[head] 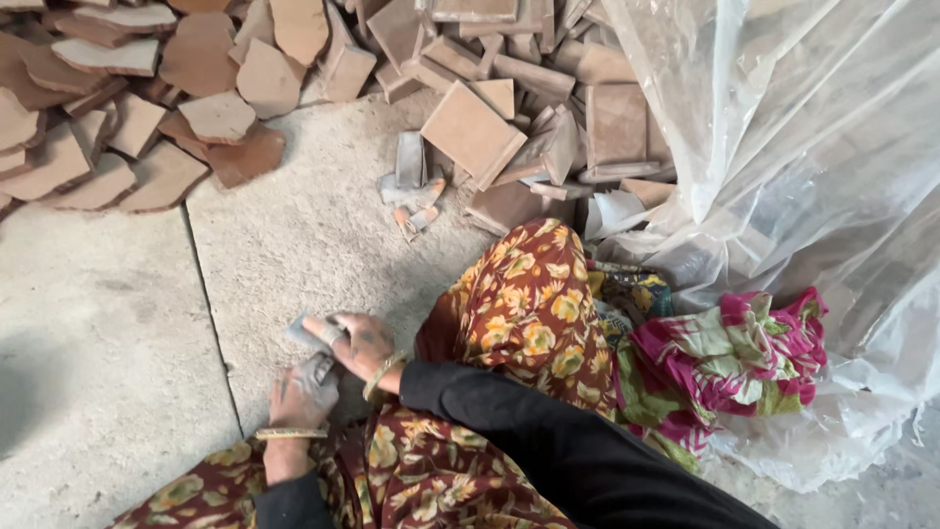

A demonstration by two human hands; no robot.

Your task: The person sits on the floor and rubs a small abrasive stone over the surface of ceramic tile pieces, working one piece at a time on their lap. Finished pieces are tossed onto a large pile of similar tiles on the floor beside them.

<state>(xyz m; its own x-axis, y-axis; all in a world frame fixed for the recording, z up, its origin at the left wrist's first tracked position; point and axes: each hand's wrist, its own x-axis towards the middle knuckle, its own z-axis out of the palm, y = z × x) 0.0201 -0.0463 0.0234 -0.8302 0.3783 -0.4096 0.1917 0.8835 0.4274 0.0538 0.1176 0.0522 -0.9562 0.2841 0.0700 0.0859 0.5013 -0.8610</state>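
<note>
Concrete floor (108, 323), broken terracotta tiles (127, 108) piled across frame top, clear plastic sheet (803, 147) at right. Lower left of centre: right hand (360, 343) pinches a small grey wrap (305, 333) at its fingertips; left hand (302, 394) just below, fingers curled against it, grip unclear. Grey finger covers (413, 191) lie near centre top.
</note>
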